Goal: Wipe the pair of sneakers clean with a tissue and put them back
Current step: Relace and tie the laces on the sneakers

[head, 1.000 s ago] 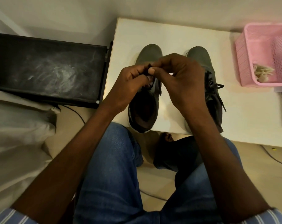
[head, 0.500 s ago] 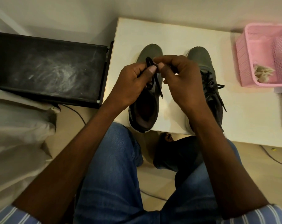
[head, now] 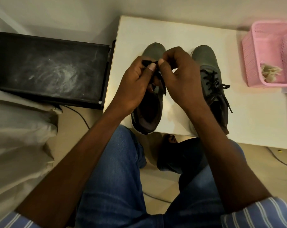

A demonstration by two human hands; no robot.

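Sneaker lace [head: 162, 83], hands [head: 157, 76] seemingly closer.

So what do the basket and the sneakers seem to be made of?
Basket: pink plastic, judging by its moulded mesh walls and slight sheen. Sneakers, left and right: grey uppers that look like matte fabric, possibly canvas or knit; black woven laces; pale, likely rubber soles.

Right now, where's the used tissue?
In the head view, the crumpled tissue lies inside the pink basket at the far right of the white table, right of the laced grey sneaker.
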